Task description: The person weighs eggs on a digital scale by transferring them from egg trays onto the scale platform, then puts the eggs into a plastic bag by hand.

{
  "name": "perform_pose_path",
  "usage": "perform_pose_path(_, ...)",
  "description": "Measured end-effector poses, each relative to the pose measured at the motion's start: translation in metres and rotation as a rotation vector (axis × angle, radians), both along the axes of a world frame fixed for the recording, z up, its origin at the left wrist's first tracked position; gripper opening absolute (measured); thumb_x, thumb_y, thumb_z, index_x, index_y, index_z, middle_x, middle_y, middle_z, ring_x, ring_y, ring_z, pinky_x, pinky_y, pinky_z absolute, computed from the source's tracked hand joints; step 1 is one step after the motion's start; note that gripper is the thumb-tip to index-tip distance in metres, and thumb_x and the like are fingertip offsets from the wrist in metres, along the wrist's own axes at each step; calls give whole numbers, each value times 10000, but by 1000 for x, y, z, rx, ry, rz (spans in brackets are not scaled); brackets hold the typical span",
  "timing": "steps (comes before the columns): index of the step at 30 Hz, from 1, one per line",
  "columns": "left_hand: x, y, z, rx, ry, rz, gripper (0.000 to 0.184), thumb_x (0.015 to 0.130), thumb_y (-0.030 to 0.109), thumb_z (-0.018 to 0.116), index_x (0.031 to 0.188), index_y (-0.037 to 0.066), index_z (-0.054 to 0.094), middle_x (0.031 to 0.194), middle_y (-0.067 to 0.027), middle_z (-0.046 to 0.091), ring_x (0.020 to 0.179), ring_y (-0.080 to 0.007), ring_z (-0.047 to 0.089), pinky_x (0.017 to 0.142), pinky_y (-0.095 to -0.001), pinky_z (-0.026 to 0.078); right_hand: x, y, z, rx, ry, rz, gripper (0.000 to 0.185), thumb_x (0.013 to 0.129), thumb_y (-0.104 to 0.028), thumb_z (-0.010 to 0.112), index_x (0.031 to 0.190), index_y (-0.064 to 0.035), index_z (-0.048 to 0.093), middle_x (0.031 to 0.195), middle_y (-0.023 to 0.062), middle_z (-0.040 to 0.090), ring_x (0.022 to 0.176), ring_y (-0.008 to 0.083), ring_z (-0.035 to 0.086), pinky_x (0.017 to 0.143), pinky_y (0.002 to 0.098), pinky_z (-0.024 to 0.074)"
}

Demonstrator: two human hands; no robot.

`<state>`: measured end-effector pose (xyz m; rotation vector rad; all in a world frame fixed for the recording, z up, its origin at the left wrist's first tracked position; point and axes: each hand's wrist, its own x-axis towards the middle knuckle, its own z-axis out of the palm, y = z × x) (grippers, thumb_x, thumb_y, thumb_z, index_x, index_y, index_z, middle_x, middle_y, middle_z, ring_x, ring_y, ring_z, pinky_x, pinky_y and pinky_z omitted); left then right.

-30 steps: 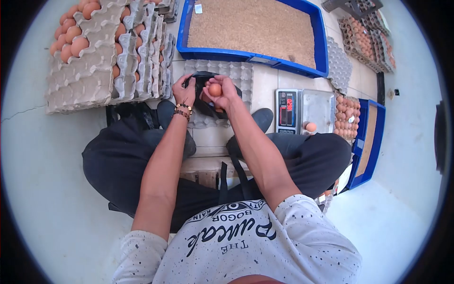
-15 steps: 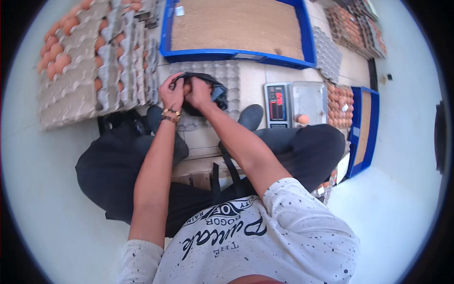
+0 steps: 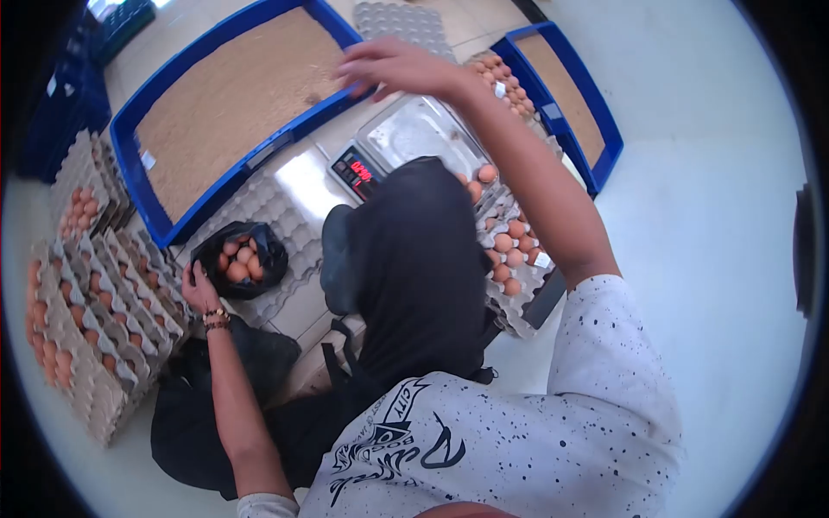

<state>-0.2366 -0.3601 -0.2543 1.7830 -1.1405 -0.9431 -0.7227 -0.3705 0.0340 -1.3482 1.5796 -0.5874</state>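
Note:
My left hand (image 3: 200, 289) grips the left rim of a black plastic bag (image 3: 275, 269), which stands open with several brown eggs (image 3: 244, 262) inside. Under the bag lies a grey egg tray (image 3: 298, 226). My right hand (image 3: 393, 67) is raised over the near right corner of a blue tub of brown grain-like material (image 3: 233, 104), its fingers apart and holding nothing. Below that hand is a scale with a metal plate (image 3: 414, 131) and a lit red display (image 3: 357, 170). Two eggs (image 3: 487, 173) are by the plate's near right edge.
Stacked egg trays (image 3: 112, 324) full of eggs rise at the left. Another tray of eggs (image 3: 511, 250) is right of my knee, and one more (image 3: 505, 82) lies beyond the scale. A smaller blue tub (image 3: 561, 95) stands at the right, and dark blue crates (image 3: 65, 104) at the far left.
The view has turned to the right. My right hand has left the bag, let go of the egg and moved up and right with fingers spread. My left hand has stayed at the bag.

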Motion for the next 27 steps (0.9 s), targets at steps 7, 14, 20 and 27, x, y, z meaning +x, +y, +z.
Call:
perform_pose_path(7,11,9,-4,-1,36,-42,263,889,164,632,1071,-26,632,772,-6,592,690,-85,507,637,-228,414,-198,167,-204,423,730,-480,298,691,-272,661,881,-42,645,782,189,633,751,296,637,664,383,532)
perform_pose_path(14,10,10,5,19,-45,-48,267,892,167,634,1078,-25,622,731,-3,567,663,-71,480,606,-219,385,-163,220,-207,711,643,-376,1021,529,-337,802,1382,-51,320,1390,337,294,1251,394,440,990,395,444)
perform_pose_path(20,1,12,8,16,-78,-9,228,890,182,641,1008,-12,625,706,4,561,635,-68,471,580,-218,376,-128,209,-188,727,808,-307,1067,468,-290,891,1351,-79,330,1358,263,262,1168,430,476,958,409,475)
perform_pose_path(27,12,11,-2,-13,-108,-89,203,893,205,637,911,3,626,697,8,560,627,-70,464,581,-223,368,-130,215,-210,681,783,-396,964,476,-256,888,1286,-71,398,1341,266,269,1151,438,476,943,406,485)
